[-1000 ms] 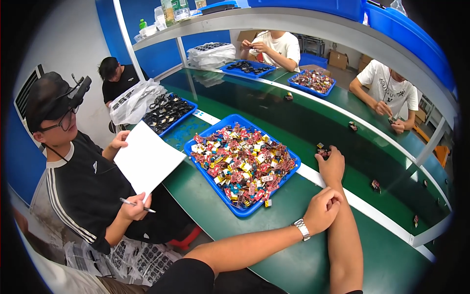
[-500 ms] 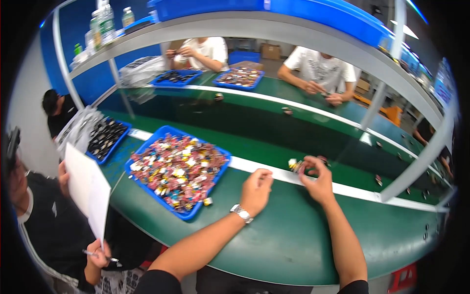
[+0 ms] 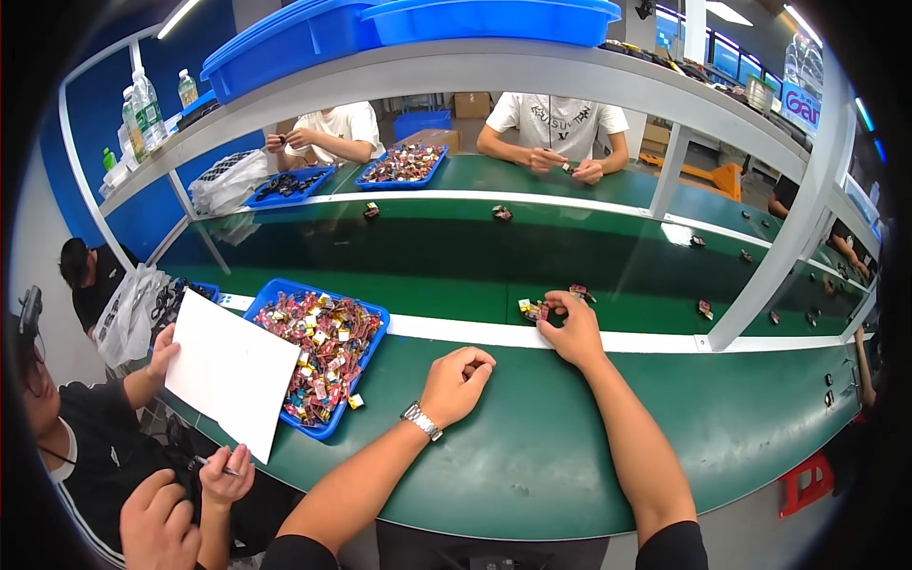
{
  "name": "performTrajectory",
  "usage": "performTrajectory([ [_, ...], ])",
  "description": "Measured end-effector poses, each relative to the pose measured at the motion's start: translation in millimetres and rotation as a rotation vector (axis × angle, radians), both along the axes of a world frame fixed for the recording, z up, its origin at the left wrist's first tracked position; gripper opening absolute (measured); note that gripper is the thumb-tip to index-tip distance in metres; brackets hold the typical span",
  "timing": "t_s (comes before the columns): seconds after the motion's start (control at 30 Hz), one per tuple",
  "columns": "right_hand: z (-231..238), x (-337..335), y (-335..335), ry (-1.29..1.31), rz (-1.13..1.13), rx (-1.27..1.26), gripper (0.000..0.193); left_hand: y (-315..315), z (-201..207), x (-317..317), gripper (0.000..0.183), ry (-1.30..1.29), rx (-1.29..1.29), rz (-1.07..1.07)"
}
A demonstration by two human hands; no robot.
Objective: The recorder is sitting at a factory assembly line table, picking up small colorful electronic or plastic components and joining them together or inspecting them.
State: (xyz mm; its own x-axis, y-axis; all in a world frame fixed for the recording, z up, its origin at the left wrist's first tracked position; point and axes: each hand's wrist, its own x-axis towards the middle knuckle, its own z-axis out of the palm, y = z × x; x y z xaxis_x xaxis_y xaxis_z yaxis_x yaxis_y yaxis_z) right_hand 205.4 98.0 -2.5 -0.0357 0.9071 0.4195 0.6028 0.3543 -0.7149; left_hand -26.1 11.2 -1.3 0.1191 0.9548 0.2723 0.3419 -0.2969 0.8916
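My right hand [image 3: 573, 331] reaches over the white edge strip of the conveyor belt, thumb and index finger closed on a small circuit board [image 3: 534, 311] with a yellow and white part. A second small board [image 3: 579, 292] lies on the belt just beyond the fingers. My left hand [image 3: 456, 385], with a metal watch on its wrist, is loosely curled above the green worktop [image 3: 532, 465]; no object shows in it. Left of it stands a blue tray [image 3: 377, 344] heaped with many such reddish boards, one of them [image 3: 356, 401] at its near right rim.
At left a person holds a white sheet [image 3: 233, 366] and a pen [image 3: 214, 465]; another hand [image 3: 157, 522] is close by. Two people work across the belt [image 3: 427, 237], which carries scattered boards. A metal shelf post [image 3: 769, 247] rises at right. Blue bins [image 3: 494, 21] sit overhead.
The view has tilted and shifted. My right hand stays by the boards at the belt edge. The white sheet has swung rightward, and another hand has appeared at lower left.
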Motion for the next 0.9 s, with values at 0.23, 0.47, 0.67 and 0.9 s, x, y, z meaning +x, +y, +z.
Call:
performTrajectory([
  [0.23,2.8,-30.1,27.3,-0.05,-0.044,-0.003,0.047,-0.1,5.0,-0.1,0.011,0.036,-0.012,-0.03],
  [0.47,11.5,-30.1,29.4,0.003,0.007,0.06,0.048,1.2,4.9,-1.9,0.011,0.036,0.029,-0.035],
  [0.67,17.6,13.5,-13.6,-0.054,0.192,0.024,0.045,5.9,1.3,-11.1,0.012,-0.101,0.012,0.058],
  [0.9,19.3,92.2,-71.8,-0.13,0.116,-0.074,0.05,1.3,7.8,-5.9,0.011,-0.074,0.001,0.01],
])
